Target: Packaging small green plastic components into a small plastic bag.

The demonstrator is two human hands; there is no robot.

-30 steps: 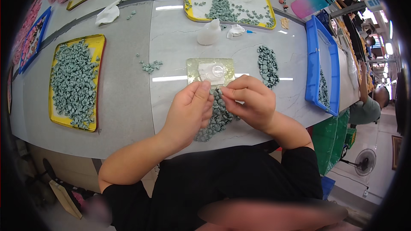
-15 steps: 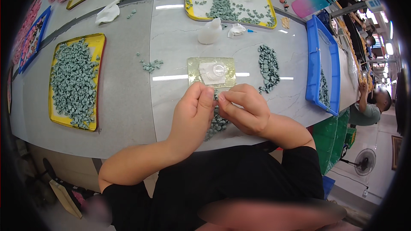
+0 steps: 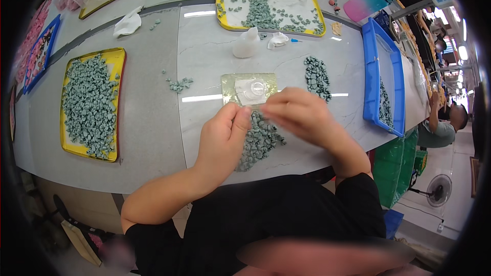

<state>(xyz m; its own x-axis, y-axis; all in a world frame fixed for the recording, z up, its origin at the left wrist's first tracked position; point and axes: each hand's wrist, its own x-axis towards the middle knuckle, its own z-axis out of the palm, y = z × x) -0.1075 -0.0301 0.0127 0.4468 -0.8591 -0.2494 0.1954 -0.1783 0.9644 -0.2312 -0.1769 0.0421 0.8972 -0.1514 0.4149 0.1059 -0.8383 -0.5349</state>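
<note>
My left hand (image 3: pixel 217 140) is closed above the table, thumb pressed against the curled fingers; whatever they pinch is too small or hidden to name. Close to its right, my right hand (image 3: pixel 303 116) is slightly blurred, its fingers bunched together, and I cannot make out anything in them. Beneath both lies a pile of small grey-green pieces (image 3: pixel 260 145). Just beyond the hands, a greenish square mat (image 3: pixel 229 83) carries a folded white sheet (image 3: pixel 244 91) and a small clear round dish (image 3: pixel 258 88). A separate cluster of darker green pieces (image 3: pixel 318 78) lies to the right.
Left stands a yellow-rimmed tray (image 3: pixel 121 61) full of green pieces; another yellow-rimmed tray (image 3: pixel 219 15) is at the back. A white bottle (image 3: pixel 246 45) and crumpled tissue (image 3: pixel 277 40) stand before it. At right are a blue bin (image 3: pixel 372 71) and a pink-and-blue bottle (image 3: pixel 365 3).
My right hand has drawn slightly away from my left and lifted, uncovering more of the green pile. My left hand has barely moved. The whole view has shifted a little.
</note>
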